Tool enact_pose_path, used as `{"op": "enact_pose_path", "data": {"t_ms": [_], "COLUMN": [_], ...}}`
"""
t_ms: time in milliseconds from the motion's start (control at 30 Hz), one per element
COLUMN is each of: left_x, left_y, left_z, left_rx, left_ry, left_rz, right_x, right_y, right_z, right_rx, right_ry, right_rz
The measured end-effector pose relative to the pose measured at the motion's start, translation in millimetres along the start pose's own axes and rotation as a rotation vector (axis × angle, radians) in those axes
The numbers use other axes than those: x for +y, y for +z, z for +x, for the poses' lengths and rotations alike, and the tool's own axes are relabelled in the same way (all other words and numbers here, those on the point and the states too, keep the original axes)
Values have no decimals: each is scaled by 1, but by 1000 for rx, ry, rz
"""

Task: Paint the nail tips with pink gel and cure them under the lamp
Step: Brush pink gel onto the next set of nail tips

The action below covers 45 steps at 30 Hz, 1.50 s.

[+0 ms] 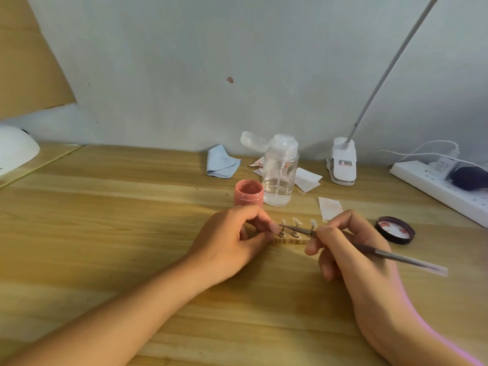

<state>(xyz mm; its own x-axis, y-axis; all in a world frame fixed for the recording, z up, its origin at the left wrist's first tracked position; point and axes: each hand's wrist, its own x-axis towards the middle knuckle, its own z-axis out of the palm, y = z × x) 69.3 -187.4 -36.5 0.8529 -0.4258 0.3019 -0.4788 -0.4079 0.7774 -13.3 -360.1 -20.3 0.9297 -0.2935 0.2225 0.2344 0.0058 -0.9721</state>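
Observation:
A small wooden stand (pixel 290 240) at the table's middle carries three unpainted nail tips (pixel 297 221) on metal pegs. My left hand (pixel 232 244) pinches a pink-coated nail tip (pixel 274 227) at the stand's left end. My right hand (pixel 351 249) grips a thin grey brush (pixel 390 256), whose tip reaches across the pegs to the pink nail tip. The open pink gel jar (pixel 248 192) stands just behind the left hand. Its dark lid (pixel 394 230) lies upturned to the right. The white curing lamp (pixel 15 151) sits at the far left edge.
A clear pump bottle (pixel 280 175) stands beside the jar, with a blue cloth (pixel 221 162) and paper wipes (pixel 330 207) around it. A clip-on desk lamp (pixel 343 162) and a white power strip (pixel 443 188) with cables occupy the back right. The wall is close behind.

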Motion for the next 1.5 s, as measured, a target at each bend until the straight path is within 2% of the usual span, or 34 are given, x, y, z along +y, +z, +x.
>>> {"op": "enact_pose_path", "data": {"t_ms": [200, 400, 567, 767, 1033, 1300, 1500], "left_x": [0, 2, 3, 4, 6, 4, 3], "left_y": [0, -1, 0, -1, -2, 0, 2], "left_z": [0, 0, 0, -1, -2, -1, -1], "left_rx": [7, -3, 3, -7, -15, 41, 51], "left_ry": [-3, 2, -6, 2, -5, -22, -63], "left_rz": [9, -10, -8, -10, -17, 17, 39], "right_x": [0, 0, 1, 1, 2, 0, -3], "right_y": [3, 0, 3, 0, 0, -1, 2], "right_z": [-1, 0, 0, 1, 1, -2, -5], "right_rx": [-92, -4, -64, -16, -50, 22, -1], "right_ry": [-12, 5, -2, 16, 42, -38, -170], "right_rz": [-59, -4, -50, -17, -33, 75, 8]}}
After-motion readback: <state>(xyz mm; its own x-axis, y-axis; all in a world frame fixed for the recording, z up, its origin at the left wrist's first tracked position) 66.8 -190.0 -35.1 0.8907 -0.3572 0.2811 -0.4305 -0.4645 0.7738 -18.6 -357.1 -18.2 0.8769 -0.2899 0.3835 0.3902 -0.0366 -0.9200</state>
